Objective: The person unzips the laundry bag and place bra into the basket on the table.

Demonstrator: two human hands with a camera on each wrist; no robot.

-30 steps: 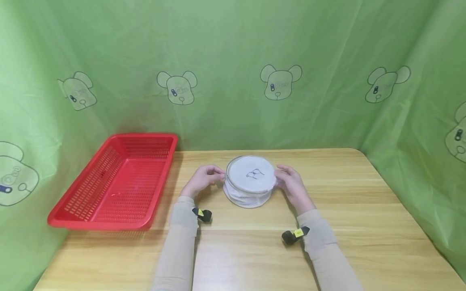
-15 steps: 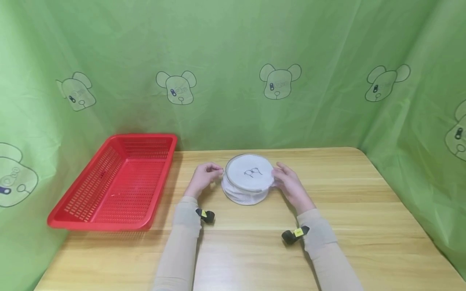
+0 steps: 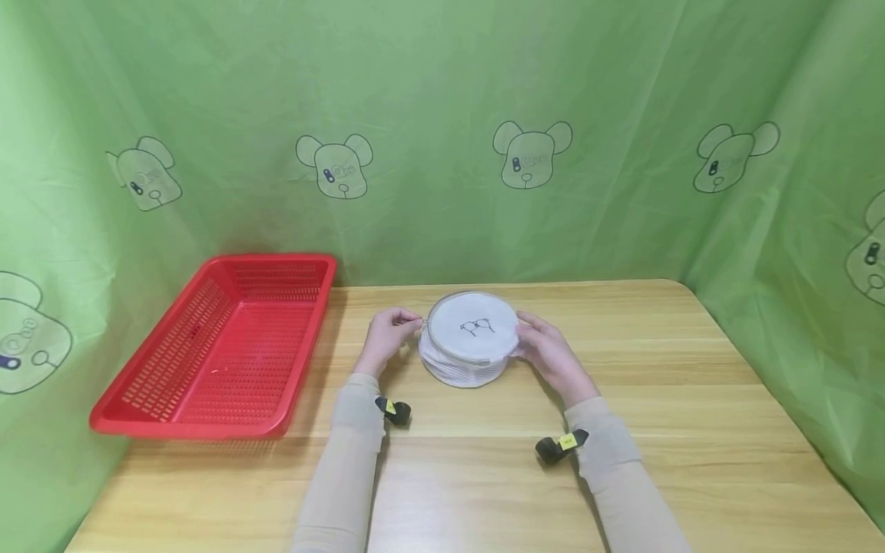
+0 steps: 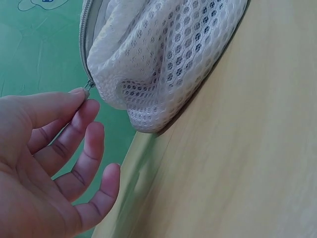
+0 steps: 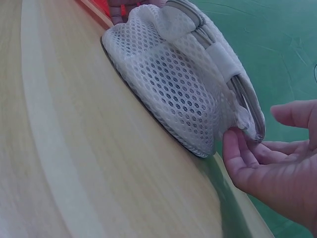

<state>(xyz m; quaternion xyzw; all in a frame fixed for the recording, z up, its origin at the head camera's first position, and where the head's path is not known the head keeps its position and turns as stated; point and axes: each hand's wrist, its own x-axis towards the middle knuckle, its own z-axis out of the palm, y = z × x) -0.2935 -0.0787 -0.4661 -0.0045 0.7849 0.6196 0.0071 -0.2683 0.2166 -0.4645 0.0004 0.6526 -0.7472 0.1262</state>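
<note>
A round white mesh laundry bag stands on the table in the middle of the head view, its flat lid printed with a small dark line drawing. A grey zipper runs round the lid's edge. At the bag's left side my left hand pinches the zipper pull between thumb and forefinger, the other fingers loosely bent. On the opposite side my right hand holds the bag's edge with bent fingers against the mesh, while its thumb stands apart from the lid.
A red perforated plastic basket stands at the left of the wooden table. Green curtains with printed bear heads hang behind and at both sides. Each wrist wears a black strapped device.
The bag has shifted slightly left and away, and its lid has turned a little. The left wrist has moved slightly right; the right hand stays at the bag's edge.
</note>
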